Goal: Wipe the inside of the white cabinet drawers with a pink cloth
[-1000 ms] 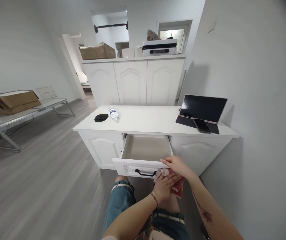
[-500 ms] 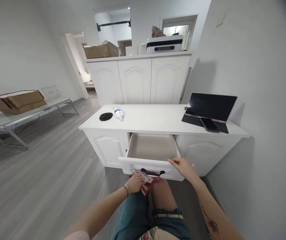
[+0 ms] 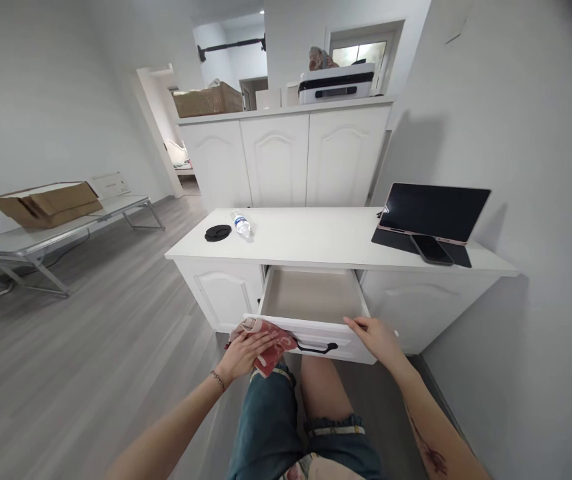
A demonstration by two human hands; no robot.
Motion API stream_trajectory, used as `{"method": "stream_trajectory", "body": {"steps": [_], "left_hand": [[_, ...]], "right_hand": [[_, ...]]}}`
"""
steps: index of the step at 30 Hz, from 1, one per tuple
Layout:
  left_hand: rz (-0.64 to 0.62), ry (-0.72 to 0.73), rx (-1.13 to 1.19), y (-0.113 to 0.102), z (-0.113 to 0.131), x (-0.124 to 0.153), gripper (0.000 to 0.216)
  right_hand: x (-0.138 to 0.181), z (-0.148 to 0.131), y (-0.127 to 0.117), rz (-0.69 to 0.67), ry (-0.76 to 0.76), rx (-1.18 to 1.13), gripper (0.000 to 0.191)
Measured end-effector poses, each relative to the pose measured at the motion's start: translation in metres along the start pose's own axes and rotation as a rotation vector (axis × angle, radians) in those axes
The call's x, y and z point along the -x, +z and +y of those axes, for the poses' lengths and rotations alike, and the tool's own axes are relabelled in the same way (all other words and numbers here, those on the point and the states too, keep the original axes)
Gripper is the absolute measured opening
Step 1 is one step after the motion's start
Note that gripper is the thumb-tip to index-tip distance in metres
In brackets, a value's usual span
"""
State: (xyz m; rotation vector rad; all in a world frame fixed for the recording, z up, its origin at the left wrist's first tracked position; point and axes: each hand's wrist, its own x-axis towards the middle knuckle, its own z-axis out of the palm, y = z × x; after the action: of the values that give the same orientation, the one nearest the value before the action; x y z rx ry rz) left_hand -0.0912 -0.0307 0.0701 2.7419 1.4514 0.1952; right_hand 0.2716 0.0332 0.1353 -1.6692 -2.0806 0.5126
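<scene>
A red and pale cloth (image 3: 277,339) lies under my left hand (image 3: 244,353), which presses it with fingers laid along it against the left part of the drawer front. The white drawer (image 3: 311,300) is pulled out, and its inside looks bare. My right hand (image 3: 377,339) grips the top edge of the drawer front near its right end, thumb on the inner side. The black handle (image 3: 319,347) shows between my hands, its left end covered by the cloth.
On the white cabinet top (image 3: 311,237) are a water bottle (image 3: 242,225), a black round item (image 3: 217,232), a propped dark-screened tablet or laptop (image 3: 433,210) and a phone (image 3: 431,250). A cardboard box (image 3: 49,203) sits on a folding table at left. A wall stands close on the right.
My left hand has moved left and up with the cloth, from below the handle to the left part of the drawer front. My right hand keeps its hold on the drawer edge.
</scene>
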Motion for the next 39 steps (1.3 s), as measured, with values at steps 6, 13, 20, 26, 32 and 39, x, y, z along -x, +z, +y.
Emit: {"method": "stream_trajectory", "body": {"steps": [6, 13, 20, 26, 32, 39], "left_hand": [[0.096, -0.069, -0.027, 0.029, 0.034, -0.02, 0.071], [0.205, -0.111, 0.027, 0.063, 0.083, -0.061, 0.076], [0.115, -0.099, 0.153, 0.067, 0.116, -0.088, 0.072], [0.138, -0.073, 0.139, 0.062, 0.128, -0.091, 0.067], [0.167, -0.055, 0.077, 0.056, 0.13, -0.089, 0.068], [0.201, -0.052, 0.118, 0.052, 0.13, -0.085, 0.07]], "right_hand": [[0.0, 0.001, 0.0, 0.013, -0.006, -0.002, 0.057], [-0.001, 0.001, -0.002, -0.009, -0.003, 0.0, 0.058], [-0.004, 0.006, 0.0, -0.027, -0.004, 0.0, 0.061], [-0.004, -0.002, 0.002, 0.007, -0.004, 0.066, 0.062], [0.0, -0.01, 0.012, 0.157, 0.036, 0.136, 0.064], [0.003, -0.008, 0.021, 0.274, -0.015, 0.235, 0.065]]}}
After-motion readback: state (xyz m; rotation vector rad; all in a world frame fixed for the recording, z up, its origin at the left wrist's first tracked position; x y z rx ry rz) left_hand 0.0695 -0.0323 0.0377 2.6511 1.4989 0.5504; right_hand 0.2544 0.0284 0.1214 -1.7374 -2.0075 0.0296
